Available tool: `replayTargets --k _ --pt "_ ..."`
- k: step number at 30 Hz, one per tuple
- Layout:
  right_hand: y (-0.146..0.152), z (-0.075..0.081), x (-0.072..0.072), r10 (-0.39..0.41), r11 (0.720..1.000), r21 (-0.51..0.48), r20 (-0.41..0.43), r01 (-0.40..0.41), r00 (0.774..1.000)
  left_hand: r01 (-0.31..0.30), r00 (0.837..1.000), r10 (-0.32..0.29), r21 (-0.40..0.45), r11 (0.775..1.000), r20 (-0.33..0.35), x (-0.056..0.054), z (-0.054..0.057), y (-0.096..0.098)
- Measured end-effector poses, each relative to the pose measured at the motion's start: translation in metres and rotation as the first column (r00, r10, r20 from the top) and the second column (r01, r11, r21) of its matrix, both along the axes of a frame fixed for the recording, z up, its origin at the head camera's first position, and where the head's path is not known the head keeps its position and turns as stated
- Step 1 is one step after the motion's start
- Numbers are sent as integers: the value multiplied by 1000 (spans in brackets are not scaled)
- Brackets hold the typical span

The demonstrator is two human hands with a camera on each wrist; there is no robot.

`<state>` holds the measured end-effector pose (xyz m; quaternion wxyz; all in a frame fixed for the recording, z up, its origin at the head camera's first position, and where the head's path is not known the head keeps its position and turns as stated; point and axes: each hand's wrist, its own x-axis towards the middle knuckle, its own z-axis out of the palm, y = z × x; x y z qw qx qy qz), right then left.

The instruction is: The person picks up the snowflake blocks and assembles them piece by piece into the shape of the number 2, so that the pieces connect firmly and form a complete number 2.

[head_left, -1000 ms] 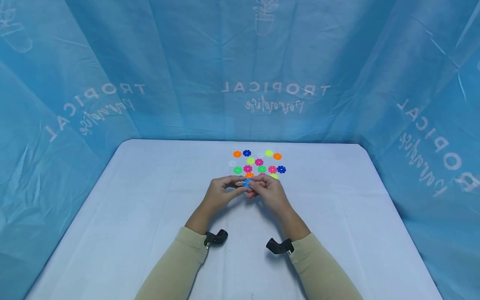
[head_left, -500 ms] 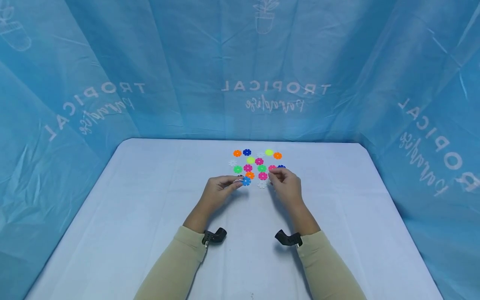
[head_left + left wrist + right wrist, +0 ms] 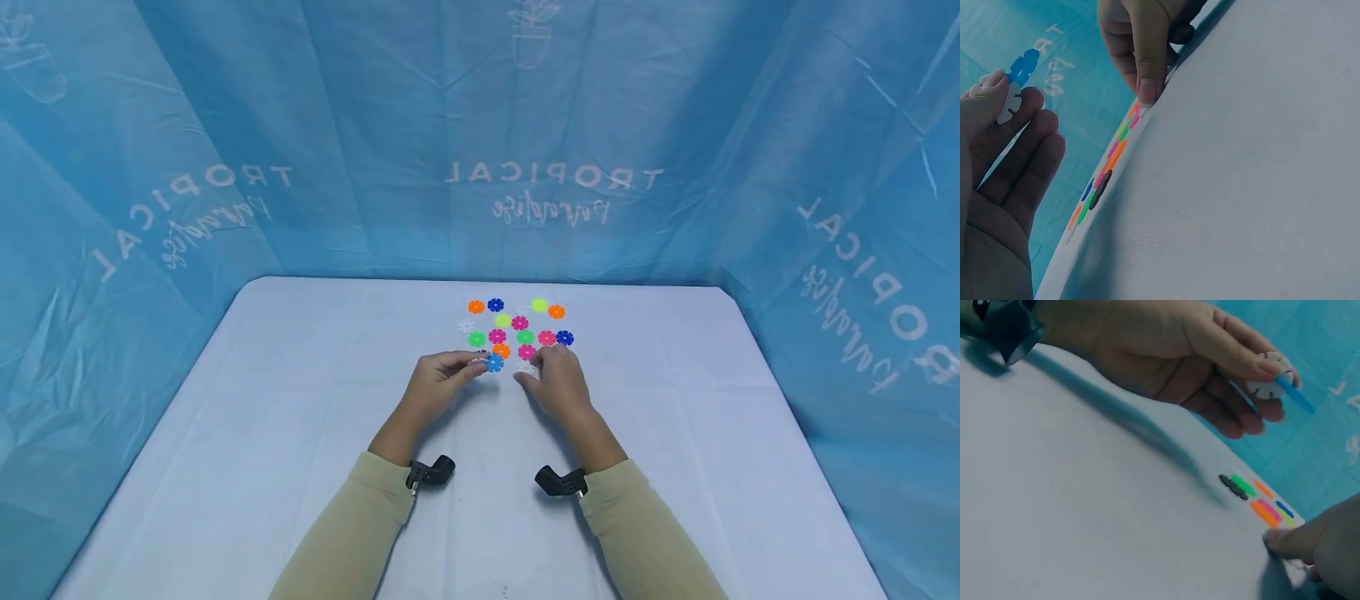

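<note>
My left hand [image 3: 437,382] pinches a white notched snowflake disc [image 3: 1011,105] between thumb and fingers, raised above the table. Slotted into it at an angle is a blue snowflake disc [image 3: 495,362], which sticks out past the fingertips. Low over the table, my right hand [image 3: 561,383] reaches down with thumb and forefinger spread at a white disc [image 3: 525,367] at the near side of the loose discs. Whether the fingertips touch that disc is hard to tell. Part of it is hidden by the fingers.
Several loose discs lie flat beyond the hands, among them an orange one [image 3: 501,352], a green one [image 3: 477,339] and a dark blue one [image 3: 565,337]. The white table [image 3: 300,375] backs onto a blue printed curtain [image 3: 405,225].
My right hand has let go of the joined discs, drawn away to the right, then come back left to the loose white disc. The left hand keeps the joined pair almost still.
</note>
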<state>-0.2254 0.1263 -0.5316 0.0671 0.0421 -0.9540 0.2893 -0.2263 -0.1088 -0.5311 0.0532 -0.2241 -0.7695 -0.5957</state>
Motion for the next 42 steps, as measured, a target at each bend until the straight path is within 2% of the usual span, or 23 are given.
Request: replayTargets --k 12,18,21,26,29,36,42 --pt "4 3 -2 36 996 -91 124 -25 992 13 1000 -13 -37 999 -6 0 -4 1" --pt "5 5 -1 72 978 -202 135 -44 988 10 1000 -11 -34 999 -12 0 -6 0" --pt "6 7 0 101 946 -317 117 -59 988 10 1000 -10 -22 1000 -12 0 -6 0" --pt "8 13 3 159 832 -544 43 -111 986 13 999 -13 13 1000 30 0 -5 0" --pt "8 16 4 184 787 -599 1 -146 983 7 999 -8 22 1000 51 0 -4 -1" --pt "7 20 6 200 730 -663 -24 -166 980 -9 998 7 23 1000 63 2 0 -1" --pt "6 21 6 230 720 -668 -22 -185 973 -21 998 19 34 999 64 2 1 0"
